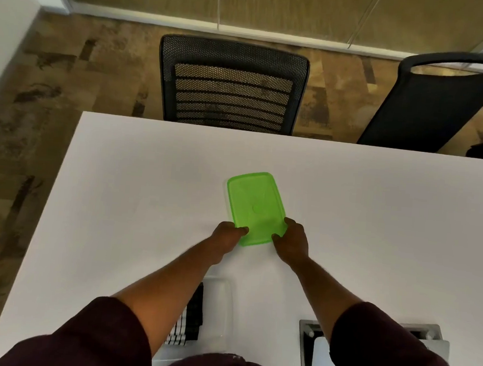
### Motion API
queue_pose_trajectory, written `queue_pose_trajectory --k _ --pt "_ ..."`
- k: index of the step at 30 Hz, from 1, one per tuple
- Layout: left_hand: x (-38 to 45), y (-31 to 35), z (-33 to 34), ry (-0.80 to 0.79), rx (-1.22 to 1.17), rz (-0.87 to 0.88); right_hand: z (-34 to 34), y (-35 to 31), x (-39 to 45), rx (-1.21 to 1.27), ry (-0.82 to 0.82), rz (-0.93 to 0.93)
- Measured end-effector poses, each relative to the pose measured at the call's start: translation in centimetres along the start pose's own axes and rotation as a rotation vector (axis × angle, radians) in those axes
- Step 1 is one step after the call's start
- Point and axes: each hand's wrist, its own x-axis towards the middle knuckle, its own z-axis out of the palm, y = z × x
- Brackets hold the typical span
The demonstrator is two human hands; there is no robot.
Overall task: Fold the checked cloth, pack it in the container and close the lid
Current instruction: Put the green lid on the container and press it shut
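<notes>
Head view: both hands, left [228,235] and right [293,241], pinched lid [254,205]; cloth [188,317] sat in container [218,311]. I judged closing next: carry lid back, align.

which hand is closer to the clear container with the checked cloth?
Left. The left hand holds the green lid's near-left corner, more directly beyond the clear container with the checked cloth. The right hand holds the lid's near-right corner, farther off.
</notes>
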Motion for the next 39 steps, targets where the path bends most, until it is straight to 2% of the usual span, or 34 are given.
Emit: queue_pose_trajectory --k 8,11,18,24,27,33,39 --pt "-0.7 0.5 -0.4 0.089 0.024 0.043 -0.9 -0.2 -0.8 0.141 0.174 0.064" --pt "-2.0 0.8 -1.3 0.089 -0.021 0.048 -1.0 -0.2 -1.6 0.176 0.196 0.028" --pt "-5.4 1.7 -4.0 0.047 -0.348 0.164 -0.2 -1.0 -4.6 0.328 0.323 -0.101" --pt "-7.3 1.0 -6.5 0.02 -0.508 0.174 0.6 -2.1 -7.9 0.53 0.463 -0.282" --pt "-8.1 0.2 -7.8 0.002 -0.601 0.17 0.8 -2.9 -9.2 0.6 0.469 -0.337" --pt "-10.4 -2.0 -9.6 -0.149 -0.907 0.154 1.8 -3.4 -11.6 0.452 0.44 -0.505" --pt "-12.6 -3.9 -10.7 -0.217 -1.081 0.195 3.2 -3.0 -14.0 0.341 0.407 -0.552"
